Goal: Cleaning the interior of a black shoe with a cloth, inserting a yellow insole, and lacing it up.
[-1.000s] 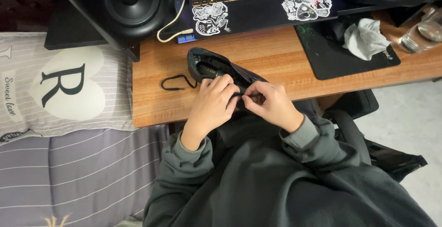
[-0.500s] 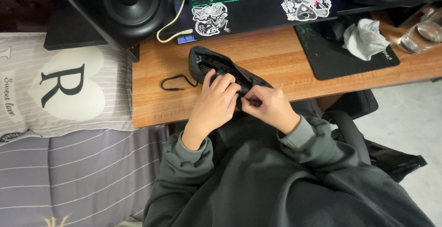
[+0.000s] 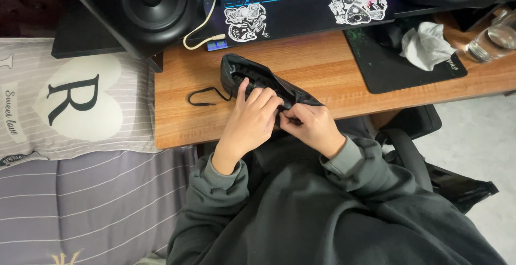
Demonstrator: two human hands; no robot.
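A black soft pouch (image 3: 252, 77) lies on the wooden desk (image 3: 317, 66), its open mouth toward the far left and a black cord loop (image 3: 203, 97) trailing off to its left. My left hand (image 3: 251, 119) rests on top of the pouch with fingers pressing down on the fabric. My right hand (image 3: 312, 128) pinches the near end of the pouch at the desk's front edge, fingertips meeting those of the left hand. What the fingers pinch is hidden.
A laptop (image 3: 301, 2) with stickers and a lit keyboard stands at the back. A black speaker (image 3: 153, 2) is at the back left. A black mat (image 3: 398, 61) with a crumpled tissue (image 3: 427, 45) and a glass (image 3: 492, 42) lie right. A striped pillow (image 3: 70, 104) lies left.
Both hands keep working at the pouch's near end with small finger shifts. The keyboard's light colour has changed from yellow to green to blue. The pouch stays in place.
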